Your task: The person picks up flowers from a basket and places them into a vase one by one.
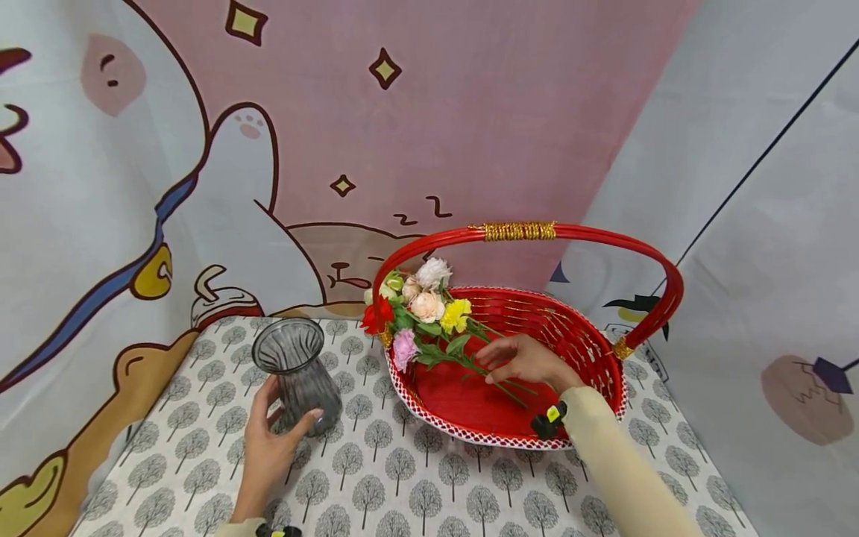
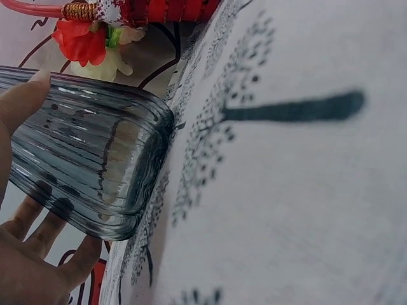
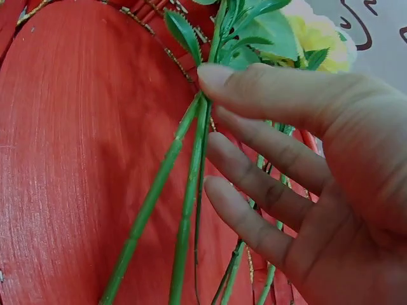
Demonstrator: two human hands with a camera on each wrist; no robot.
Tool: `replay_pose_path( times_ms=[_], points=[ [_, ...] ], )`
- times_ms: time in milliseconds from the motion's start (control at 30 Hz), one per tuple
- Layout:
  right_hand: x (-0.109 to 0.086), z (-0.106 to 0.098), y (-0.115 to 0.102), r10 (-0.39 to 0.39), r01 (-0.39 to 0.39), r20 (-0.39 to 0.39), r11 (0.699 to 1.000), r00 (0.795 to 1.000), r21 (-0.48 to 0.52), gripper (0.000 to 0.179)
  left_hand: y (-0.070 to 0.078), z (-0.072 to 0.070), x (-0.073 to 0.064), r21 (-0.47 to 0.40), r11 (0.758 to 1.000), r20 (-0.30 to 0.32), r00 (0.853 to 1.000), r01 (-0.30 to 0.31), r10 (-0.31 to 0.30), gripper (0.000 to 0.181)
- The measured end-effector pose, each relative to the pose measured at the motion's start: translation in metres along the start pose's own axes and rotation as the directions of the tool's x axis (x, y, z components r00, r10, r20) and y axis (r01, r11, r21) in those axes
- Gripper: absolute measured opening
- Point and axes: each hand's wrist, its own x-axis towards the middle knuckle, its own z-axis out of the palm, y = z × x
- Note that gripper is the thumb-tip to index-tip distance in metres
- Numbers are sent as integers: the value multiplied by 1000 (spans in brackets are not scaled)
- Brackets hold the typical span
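Note:
My left hand (image 1: 271, 425) grips a smoky grey, ribbed glass vase (image 1: 309, 391) low on its body, thumb on one side and fingers on the other. Upright, with a flared mouth, the vase stands at the table's left; its base meets the cloth in the left wrist view. Over the red basket (image 1: 429, 429), my right hand (image 1: 520, 362) has its thumb and index finger at the green stems (image 3: 191, 171) of artificial flowers (image 1: 427, 306), seemingly pinching them; its other fingers are loosely bent. White, peach, yellow, pink and red blooms lean over the basket's left rim.
The basket's tall red handle (image 1: 604, 237) arches above the flowers and right hand, with gold wrapping at its top. A white tablecloth (image 1: 403, 477) printed with grey trees covers the table. Cartoon-printed curtains (image 1: 470, 112) hang behind and at both sides.

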Motion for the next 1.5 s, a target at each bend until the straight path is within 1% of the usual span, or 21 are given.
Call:
replay_pose_path(
  times_ms=[233,400,667,767,867,1000,1167,1233,1367,1500],
  points=[
    [8,5,5,18,-18,-19,1000,1000,-3,33,-2,-2,-2,10,1000,-3,1000,13,-13,105],
    [12,9,8,15,-16,-35,1000,999,-25,28,-3,-3,-3,22,1000,-3,1000,22,-22,105],
    [12,14,8,-1,-3,-33,991,999,-133,18,-7,-3,-5,21,1000,-5,1000,9,-9,104],
    [9,15,8,6,-11,-38,991,999,-135,16,-7,-3,-6,24,1000,3,1000,11,-11,105],
    [7,15,9,2,-6,-30,992,1000,-123,15,-7,-3,-7,27,999,8,1000,21,-22,105],
    [4,13,8,17,-20,-30,994,999,-108,16,-7,-3,-5,28,999,12,999,36,-37,105],
    [2,6,1,15,-22,-74,995,997,-98,20,-3,-2,0,13,1000,20,1000,22,-22,105],
    [1,5,-3,-1,-7,-73,994,997,-108,22,-2,-1,1,9,1000,20,1000,19,-19,105],
    [-2,1,-10,-5,-2,-55,991,998,-137,23,-3,0,1,11,1000,14,1000,17,-17,104],
    [-7,-4,-18,4,-16,-81,988,997,-152,24,-3,1,0,14,1000,6,1000,21,-21,105]
  ],
)
